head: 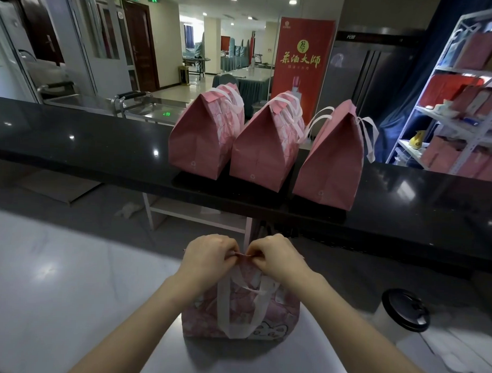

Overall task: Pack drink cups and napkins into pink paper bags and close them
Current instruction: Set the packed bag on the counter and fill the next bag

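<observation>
Left hand (209, 254) and right hand (273, 257) pinch the folded top of a glossy pink paper bag (240, 311); a black-lidded cup (402, 314) stands at three o'clock.

Pink paper bags: four in all.
Closed bags on the black counter: three in a row, at about 12 to 1 o'clock, namely the left bag (200, 137), the middle bag (261, 147) and the right bag (333, 158).
Bag on the white table: one, the near bag (243, 311), at 6 o'clock.
Hands: two, the left hand (207, 257) and the right hand (276, 257), both pinching the near bag's top fold.
Cups: one, a white cup with a black lid (402, 314), at 4 o'clock.
</observation>
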